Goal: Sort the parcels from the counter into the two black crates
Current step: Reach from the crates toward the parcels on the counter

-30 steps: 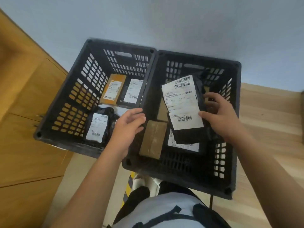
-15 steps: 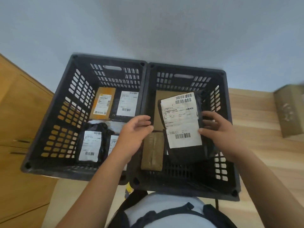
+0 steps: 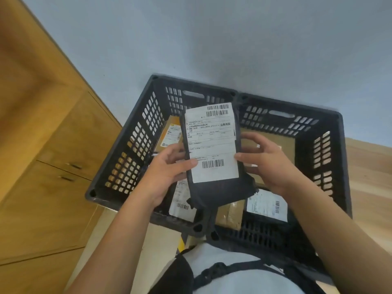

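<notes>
1. Head view: the black parcel (image 3: 212, 145) is now lifted out of the right crate (image 3: 326, 153), where it lay a moment ago under the right hand (image 3: 269, 164) alone. The left hand (image 3: 167, 170), which was reaching across, has joined in.
2. The left hand grips the parcel's left edge, thumb on the white label beside the lower barcode. The right hand pinches the right edge, thumb on the label's margin, fingers behind.
3. The parcel hangs between the hands, label facing up, over the wall the crates share. Its loose end droops toward the wrists.
4. It seems raised so the label can be read, so its crate is probably being reconsidered.
5. The left crate (image 3: 135, 141) lies under the left hand, with a yellow parcel (image 3: 169, 134) just beyond the fingers. A brown box (image 3: 275, 141) lies under the right hand.
</notes>
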